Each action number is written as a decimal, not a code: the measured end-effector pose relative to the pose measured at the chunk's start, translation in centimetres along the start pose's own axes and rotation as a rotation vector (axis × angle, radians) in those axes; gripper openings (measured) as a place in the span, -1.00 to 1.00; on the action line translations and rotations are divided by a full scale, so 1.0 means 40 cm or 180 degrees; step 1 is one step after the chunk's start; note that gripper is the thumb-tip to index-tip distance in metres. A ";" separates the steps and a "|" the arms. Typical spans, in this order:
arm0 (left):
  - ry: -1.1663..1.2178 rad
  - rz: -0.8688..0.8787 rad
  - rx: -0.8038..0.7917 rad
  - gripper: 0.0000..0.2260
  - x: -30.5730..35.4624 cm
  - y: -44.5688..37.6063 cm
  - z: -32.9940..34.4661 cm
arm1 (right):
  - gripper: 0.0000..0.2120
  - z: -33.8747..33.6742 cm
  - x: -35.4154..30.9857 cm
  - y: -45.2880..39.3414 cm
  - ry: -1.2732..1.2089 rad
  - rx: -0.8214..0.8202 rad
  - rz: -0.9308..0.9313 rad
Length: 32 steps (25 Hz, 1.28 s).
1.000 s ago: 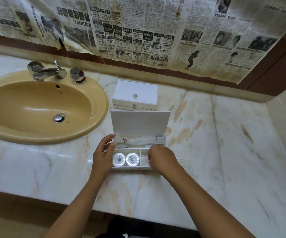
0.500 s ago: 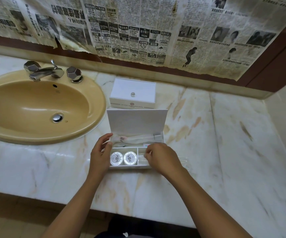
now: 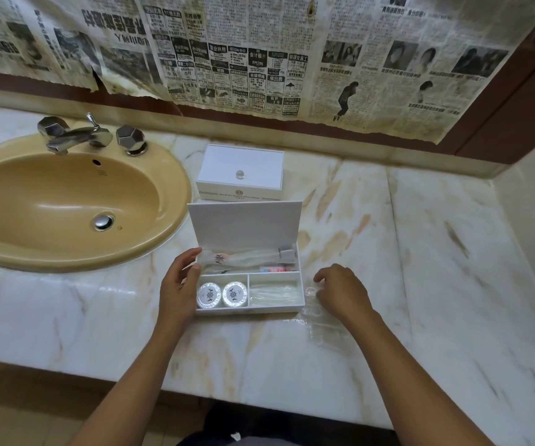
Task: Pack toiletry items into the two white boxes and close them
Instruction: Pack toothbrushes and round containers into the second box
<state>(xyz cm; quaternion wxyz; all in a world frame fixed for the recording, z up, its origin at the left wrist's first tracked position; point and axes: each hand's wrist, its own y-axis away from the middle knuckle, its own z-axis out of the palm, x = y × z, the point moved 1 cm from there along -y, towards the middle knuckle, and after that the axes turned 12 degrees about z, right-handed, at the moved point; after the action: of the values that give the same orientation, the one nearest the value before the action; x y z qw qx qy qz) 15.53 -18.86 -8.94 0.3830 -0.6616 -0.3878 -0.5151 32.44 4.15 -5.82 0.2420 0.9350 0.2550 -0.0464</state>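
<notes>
**Open toiletry box nearly full as hand goes to last clear packet**

A person's left hand (image 3: 177, 284) steadies the open white box (image 3: 250, 309) on the marble counter (image 3: 420, 252), fingers resting against its left wall, thumb at the back corner. The right hand (image 3: 343, 292) sits just right of the box, fingers loosely bent over a clear plastic packet (image 3: 319, 320) lying on the counter; whether they have pinched it cannot be told. Inside the box, two round wrapped soaps (image 3: 221, 295) fill the front left compartment, clear sachets (image 3: 274, 294) the front right, and a wrapped toothbrush kit (image 3: 247, 259) the long rear one. The hinged lid (image 3: 245, 222) stands upright. Behind the open box, the second white box (image 3: 240, 172) sits lidded, apparently done.

The step in hand looks like packing the remaining packet; the next move calls for a light pinch on slippery film, a lift over the right wall, then folding the lid down.

The packet's contents are too transparent to identify. The printing on the closed box is unreadable
</notes>
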 end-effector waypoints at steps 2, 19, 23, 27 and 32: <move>-0.0030 0.0018 0.0000 -0.75 0.001 -0.001 0.001 | -0.63 0.010 0.002 0.001 -0.0018 -0.0015 0.0000; 0.0046 -0.0070 0.0010 -0.75 0.014 0.000 -0.003 | -0.89 -0.117 -0.164 0.091 -0.0744 0.0650 -0.0683; 0.0056 -0.0101 -0.0012 -0.72 0.015 -0.002 -0.004 | -0.78 -0.038 -0.211 0.114 0.0086 0.0407 -0.0816; 0.0049 -0.0091 -0.0047 -0.72 0.017 -0.001 -0.006 | -0.74 0.023 -0.221 0.111 0.0488 0.0264 -0.0704; 0.0037 -0.0088 -0.0083 -0.71 0.022 -0.002 -0.005 | -0.74 0.021 -0.220 0.110 0.0431 0.0253 -0.0644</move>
<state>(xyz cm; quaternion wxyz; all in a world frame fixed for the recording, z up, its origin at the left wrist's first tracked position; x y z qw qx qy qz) 15.53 -18.91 -8.02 0.3694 -0.6581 -0.3879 -0.5291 27.06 -3.54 -2.81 0.1810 0.9144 0.3618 -0.0174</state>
